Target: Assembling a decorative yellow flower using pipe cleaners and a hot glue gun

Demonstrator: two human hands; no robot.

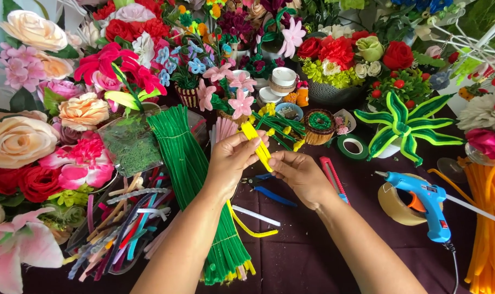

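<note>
Left hand (234,158) & right hand (296,171) pinch a folded fuzzy yellow pipe cleaner (256,142) above the bundle of green pipe cleaners (190,163); looks light, bendy, best gripped near the fold.

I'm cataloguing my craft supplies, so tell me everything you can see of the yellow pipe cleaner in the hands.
The yellow pipe cleaner is a fuzzy, bright yellow stem, apparently folded into a flat strip of several strands. It slants from upper left to lower right. The left hand pinches its upper part; the right hand pinches its lower end. A yellow tail below the hands curves onto the dark tablecloth; whether it is the same piece is unclear.
</note>
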